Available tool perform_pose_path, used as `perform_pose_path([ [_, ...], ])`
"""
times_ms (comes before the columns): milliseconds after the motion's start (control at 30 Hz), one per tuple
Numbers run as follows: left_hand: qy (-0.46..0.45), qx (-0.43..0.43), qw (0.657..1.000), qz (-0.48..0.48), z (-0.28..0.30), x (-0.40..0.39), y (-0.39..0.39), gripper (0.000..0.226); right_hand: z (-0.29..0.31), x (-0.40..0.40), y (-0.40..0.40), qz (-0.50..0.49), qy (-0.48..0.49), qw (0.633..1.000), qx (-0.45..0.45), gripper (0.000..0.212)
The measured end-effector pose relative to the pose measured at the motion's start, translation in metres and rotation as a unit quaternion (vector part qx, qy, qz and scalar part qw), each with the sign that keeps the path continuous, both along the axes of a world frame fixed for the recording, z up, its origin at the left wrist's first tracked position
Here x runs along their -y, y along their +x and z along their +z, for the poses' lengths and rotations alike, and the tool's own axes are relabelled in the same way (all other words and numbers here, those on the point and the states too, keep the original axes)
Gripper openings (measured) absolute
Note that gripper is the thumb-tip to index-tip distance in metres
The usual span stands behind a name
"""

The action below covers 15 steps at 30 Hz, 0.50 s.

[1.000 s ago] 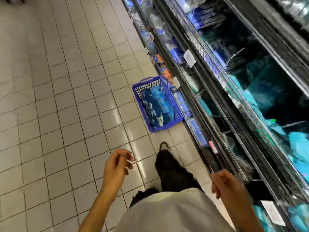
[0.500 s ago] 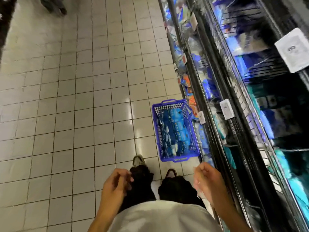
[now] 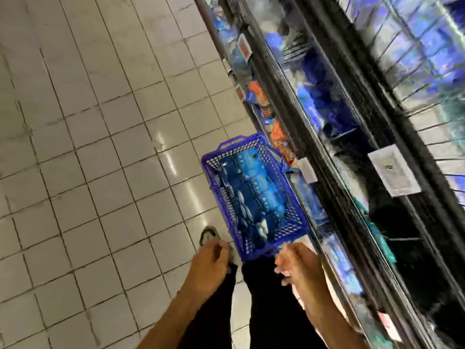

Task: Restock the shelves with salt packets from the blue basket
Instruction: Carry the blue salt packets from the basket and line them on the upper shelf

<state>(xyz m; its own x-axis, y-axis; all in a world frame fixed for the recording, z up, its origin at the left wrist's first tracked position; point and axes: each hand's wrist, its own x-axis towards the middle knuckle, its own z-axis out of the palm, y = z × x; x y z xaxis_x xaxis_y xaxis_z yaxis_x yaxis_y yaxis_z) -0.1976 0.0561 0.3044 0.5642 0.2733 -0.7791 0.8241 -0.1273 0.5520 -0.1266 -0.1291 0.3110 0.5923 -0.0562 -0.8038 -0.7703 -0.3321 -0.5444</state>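
Below, the basket [image 3: 254, 197] sits on the tiled floor [image 3: 100, 147] just beside the shelves [image 3: 352, 147], blue salt packets [image 3: 254, 197] stacked inside. Both hands hang near its closer rim — left hand [image 3: 210, 265] and right hand [image 3: 297, 267], fingers loosely curled, holding nothing.

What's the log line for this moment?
phase: approach | blue basket: on floor by shelves, holds packets | left hand: empty | right hand: empty
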Motion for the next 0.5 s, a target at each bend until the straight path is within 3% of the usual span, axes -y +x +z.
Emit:
perform_pose_path([
  [133, 0.014, -0.031, 0.995, -0.091, -0.104, 0.006, 0.044, 0.016, -0.119, 0.009, 0.025, -0.061, -0.019, 0.994, -0.087, 0.019],
  [233, 0.051, -0.041, 0.990, -0.124, -0.184, 0.013, 0.070, 0.022, -0.210, 0.022, 0.045, -0.035, -0.044, 0.988, -0.147, 0.015],
  [333, 0.104, -0.012, 0.978, -0.180, -0.255, 0.025, 0.093, 0.025, -0.287, 0.028, 0.062, -0.033, -0.069, 0.982, -0.172, 0.026],
  [433, 0.189, 0.018, 0.928, -0.320, -0.319, 0.042, 0.113, 0.037, -0.354, 0.032, 0.073, 0.010, -0.090, 0.981, -0.173, 0.024],
  [500, 0.248, 0.029, 0.882, -0.400, -0.354, 0.054, 0.127, 0.045, -0.393, 0.035, 0.080, 0.033, -0.119, 0.977, -0.174, 0.048],
])
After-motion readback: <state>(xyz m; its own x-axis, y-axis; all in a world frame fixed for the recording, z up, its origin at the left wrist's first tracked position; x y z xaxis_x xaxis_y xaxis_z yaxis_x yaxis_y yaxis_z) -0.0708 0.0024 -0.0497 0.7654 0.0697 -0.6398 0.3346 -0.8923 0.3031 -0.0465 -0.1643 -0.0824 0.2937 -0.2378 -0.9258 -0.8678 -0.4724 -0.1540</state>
